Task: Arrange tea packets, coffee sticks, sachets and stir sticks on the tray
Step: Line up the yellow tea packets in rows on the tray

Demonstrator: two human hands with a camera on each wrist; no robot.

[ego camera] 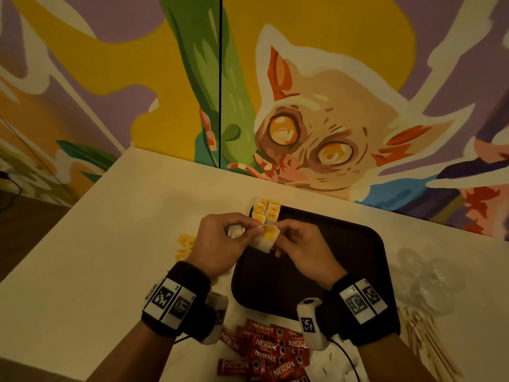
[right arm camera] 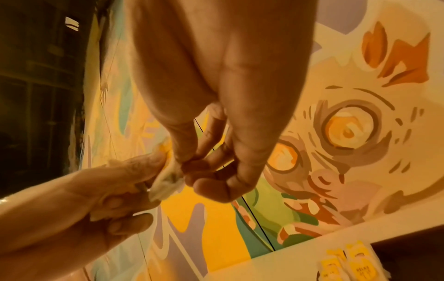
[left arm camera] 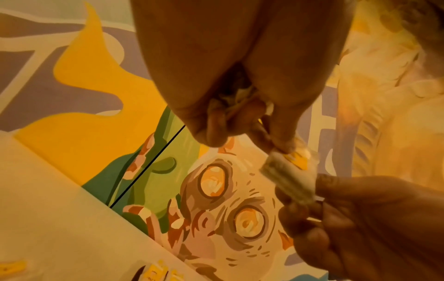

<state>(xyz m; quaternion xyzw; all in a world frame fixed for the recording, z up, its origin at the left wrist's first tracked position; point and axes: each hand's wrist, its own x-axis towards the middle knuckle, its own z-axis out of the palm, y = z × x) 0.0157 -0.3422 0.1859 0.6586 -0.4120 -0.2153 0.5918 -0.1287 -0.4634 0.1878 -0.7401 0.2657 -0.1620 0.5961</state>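
Both hands hold one tea packet (ego camera: pixel 266 237), white with a yellow label, over the far left part of the dark tray (ego camera: pixel 330 260). My left hand (ego camera: pixel 254 227) pinches its left edge and also keeps a white crumpled bundle (ego camera: pixel 235 231) in the palm. My right hand (ego camera: pixel 278 230) pinches the right edge. The left wrist view shows the tea packet (left arm camera: pixel 291 176) between the left hand (left arm camera: pixel 276 146) and the right hand (left arm camera: pixel 360 218). In the right wrist view the right hand (right arm camera: pixel 204 171) and the left hand (right arm camera: pixel 115 188) meet at the tea packet (right arm camera: pixel 165 183).
A stack of tea packets (ego camera: pixel 266 210) stands in the tray's far left corner. Loose tea packets (ego camera: pixel 186 244) lie on the table to the left. Red coffee sticks (ego camera: pixel 264 351) are heaped near the front. Wooden stir sticks (ego camera: pixel 424 337) and a clear plastic bag (ego camera: pixel 432 279) lie to the right.
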